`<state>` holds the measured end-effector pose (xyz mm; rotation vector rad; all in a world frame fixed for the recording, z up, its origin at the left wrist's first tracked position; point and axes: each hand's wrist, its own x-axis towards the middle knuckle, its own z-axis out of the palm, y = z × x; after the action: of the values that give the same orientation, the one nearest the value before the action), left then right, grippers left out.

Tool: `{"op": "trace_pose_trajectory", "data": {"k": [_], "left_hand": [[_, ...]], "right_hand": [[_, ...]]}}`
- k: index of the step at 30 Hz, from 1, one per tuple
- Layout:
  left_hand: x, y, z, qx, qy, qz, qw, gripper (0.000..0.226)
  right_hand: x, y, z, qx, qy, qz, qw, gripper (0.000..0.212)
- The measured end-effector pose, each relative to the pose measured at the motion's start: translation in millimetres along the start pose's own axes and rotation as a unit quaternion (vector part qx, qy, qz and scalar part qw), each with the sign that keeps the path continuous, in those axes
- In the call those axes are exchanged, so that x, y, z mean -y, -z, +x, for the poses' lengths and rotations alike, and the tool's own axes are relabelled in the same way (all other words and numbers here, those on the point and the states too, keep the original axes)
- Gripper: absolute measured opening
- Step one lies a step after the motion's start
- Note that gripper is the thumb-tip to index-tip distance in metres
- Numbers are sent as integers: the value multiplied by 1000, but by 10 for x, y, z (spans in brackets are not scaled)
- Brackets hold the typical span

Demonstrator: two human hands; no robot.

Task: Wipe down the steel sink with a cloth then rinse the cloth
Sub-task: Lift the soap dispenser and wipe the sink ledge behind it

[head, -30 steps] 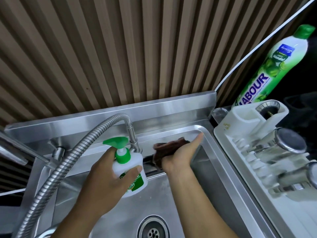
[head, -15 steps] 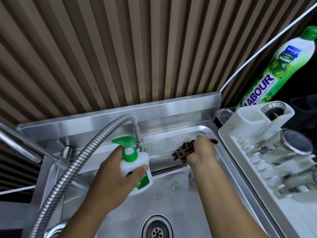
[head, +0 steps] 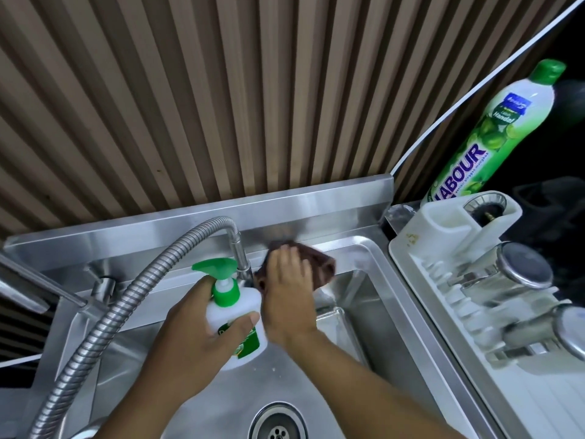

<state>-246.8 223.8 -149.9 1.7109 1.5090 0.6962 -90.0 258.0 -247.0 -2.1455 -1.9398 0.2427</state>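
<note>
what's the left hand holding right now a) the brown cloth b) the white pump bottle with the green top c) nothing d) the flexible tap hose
B: the left hand grips the white pump bottle above the sink, while the brown cloth lies under the flat fingers of the right hand at the back ledge.
</note>
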Motion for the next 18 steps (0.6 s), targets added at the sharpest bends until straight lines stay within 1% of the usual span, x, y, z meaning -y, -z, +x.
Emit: {"op": "trace_pose_trajectory", "data": {"k": [1,2,3,4,5,7,9,10,13,14,16,18], "left_hand": [[-1,0,1,0,-4,8,1000,34],[-2,0,0,0,-4,12,1000,35],[-2,3,2,1,-3,12,1000,36],[-1,4,3,3,-2,11,1000,36],[2,2,6,5,0,10,1000,36],[13,-5,9,7,2,7,1000,35],[17,-8,7,9,2,3,1000,34],[18,-7,4,10,3,0,1000,33],[19,2,-1,11,2,-2,1000,32],[20,1,0,12,3,-3,1000,33],[28,8,-1,12,5,-7,1000,34],[24,25,-15,14,1,-13,1000,34]], "right_hand": [[-42,-2,-60,39,79,-13,996,69],[-134,33,-67,62,130,-8,989,69],[-243,101,-34,74,149,-5,986,68],[-363,160,15,70,143,-10,987,66],[-476,211,59,57,118,-20,991,64],[-660,285,103,24,34,-20,999,62],[-814,311,148,-33,-86,-15,996,66],[-892,327,191,-44,-146,-18,988,70],[-1035,478,429,-15,-278,2,961,83],[-1029,530,518,-14,-312,32,949,84],[-973,562,638,-56,-359,83,928,81],[-914,484,647,-111,-361,81,922,75]]}}
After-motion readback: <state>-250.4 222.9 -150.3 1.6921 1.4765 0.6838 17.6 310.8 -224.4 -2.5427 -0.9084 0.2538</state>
